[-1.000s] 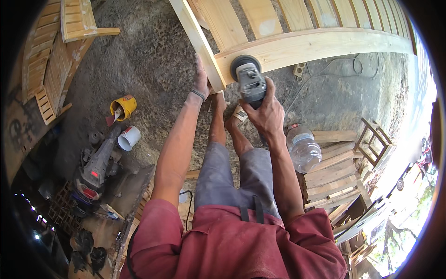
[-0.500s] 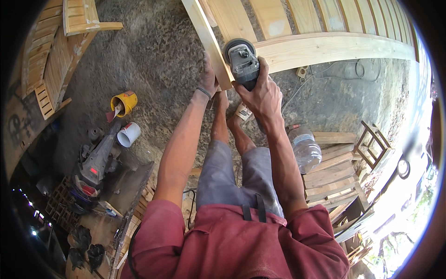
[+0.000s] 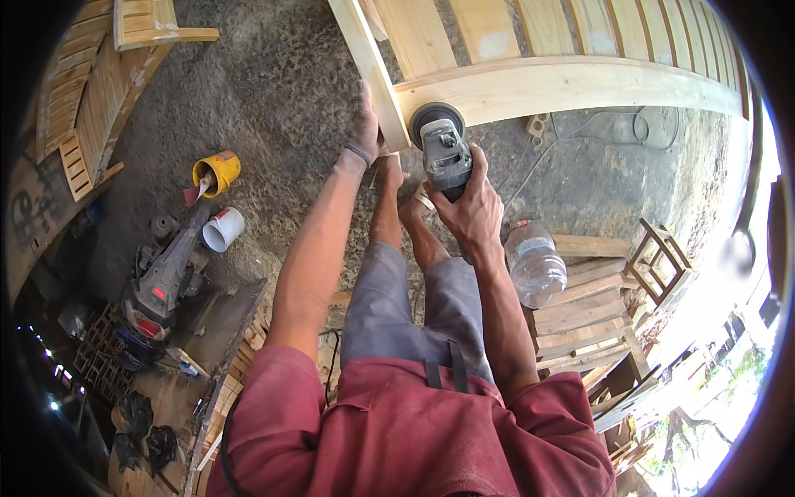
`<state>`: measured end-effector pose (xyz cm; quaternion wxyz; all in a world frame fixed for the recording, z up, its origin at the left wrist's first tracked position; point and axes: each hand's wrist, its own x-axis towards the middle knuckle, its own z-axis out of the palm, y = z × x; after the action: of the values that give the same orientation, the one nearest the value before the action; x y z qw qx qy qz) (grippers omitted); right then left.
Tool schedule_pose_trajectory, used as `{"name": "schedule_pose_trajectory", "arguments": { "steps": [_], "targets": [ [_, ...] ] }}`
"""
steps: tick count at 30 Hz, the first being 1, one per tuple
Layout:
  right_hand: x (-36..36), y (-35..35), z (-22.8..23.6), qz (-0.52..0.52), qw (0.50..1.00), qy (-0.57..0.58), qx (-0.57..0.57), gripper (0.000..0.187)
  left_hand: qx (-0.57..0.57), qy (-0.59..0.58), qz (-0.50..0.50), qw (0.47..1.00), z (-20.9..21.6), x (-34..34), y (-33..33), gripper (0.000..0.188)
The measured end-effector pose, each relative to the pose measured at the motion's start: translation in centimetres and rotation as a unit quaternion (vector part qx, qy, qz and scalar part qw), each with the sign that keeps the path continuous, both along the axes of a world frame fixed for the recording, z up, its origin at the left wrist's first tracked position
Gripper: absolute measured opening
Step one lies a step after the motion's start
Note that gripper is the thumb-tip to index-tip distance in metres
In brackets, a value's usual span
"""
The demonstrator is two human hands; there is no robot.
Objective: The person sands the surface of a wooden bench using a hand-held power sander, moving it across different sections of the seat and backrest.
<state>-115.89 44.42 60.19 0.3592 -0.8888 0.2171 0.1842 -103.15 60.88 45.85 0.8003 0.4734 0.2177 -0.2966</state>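
My right hand (image 3: 470, 207) is wrapped around the body of a grey and black angle grinder (image 3: 447, 157). The grinder's round dark disc (image 3: 424, 120) sits beside the near end of a pale wooden post (image 3: 374, 70), just below a long curved-looking rail (image 3: 563, 85). Whether the disc touches the wood I cannot tell. On the post's left side, my left hand (image 3: 364, 124) grips it close to its end, the fingers partly hidden behind the wood. Light slats (image 3: 489, 33) run away from the rail in the slatted wooden piece.
A yellow bucket (image 3: 225, 166) and a white bucket (image 3: 224, 229) stand on the left beside a dark machine (image 3: 157, 286). Slatted wooden furniture (image 3: 116, 103) is at the far left. A cable (image 3: 571, 137) lies right of my feet. A clear plastic jug (image 3: 538, 269) and stacked boards (image 3: 584, 315) are at the right.
The grinder in my right hand has moved nearer me and slightly right, off the corner where post and rail meet. My left hand keeps hold of the post.
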Motion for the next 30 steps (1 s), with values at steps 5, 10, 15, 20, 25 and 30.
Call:
{"name": "schedule_pose_trajectory", "arguments": {
  "steps": [5, 10, 15, 20, 25, 30],
  "targets": [
    [-0.9, -2.3, -0.5, -0.017, 0.999, -0.024, -0.018, 0.09, 0.038, -0.006, -0.014, 0.999, -0.8, -0.2, 0.1, 0.086],
    [-0.6, -6.8, 0.0, -0.088, 0.995, -0.017, -0.033, 0.089, 0.036, -0.016, -0.002, 0.999, -1.4, -0.3, 0.4, 0.087],
    [1.1, -8.3, 0.0, -0.125, 0.992, -0.017, -0.012, 0.089, 0.057, 0.0, 0.001, 0.998, -0.3, -0.5, -0.2, 0.087],
    [1.7, -4.2, -0.1, -0.023, 1.0, -0.018, 0.002, 0.088, 0.068, -0.001, -0.01, 0.998, -1.0, -0.5, 0.1, 0.087],
    [1.6, -4.1, -0.4, 0.03, 0.999, -0.04, 0.0, 0.092, 0.072, -0.008, -0.025, 0.997, -3.1, -0.7, 1.4, 0.089],
    [2.5, -8.6, 0.4, -0.117, 0.993, 0.013, 0.01, 0.086, 0.084, 0.021, -0.018, 0.996, -2.5, -0.8, 1.1, 0.088]
  ]
}}
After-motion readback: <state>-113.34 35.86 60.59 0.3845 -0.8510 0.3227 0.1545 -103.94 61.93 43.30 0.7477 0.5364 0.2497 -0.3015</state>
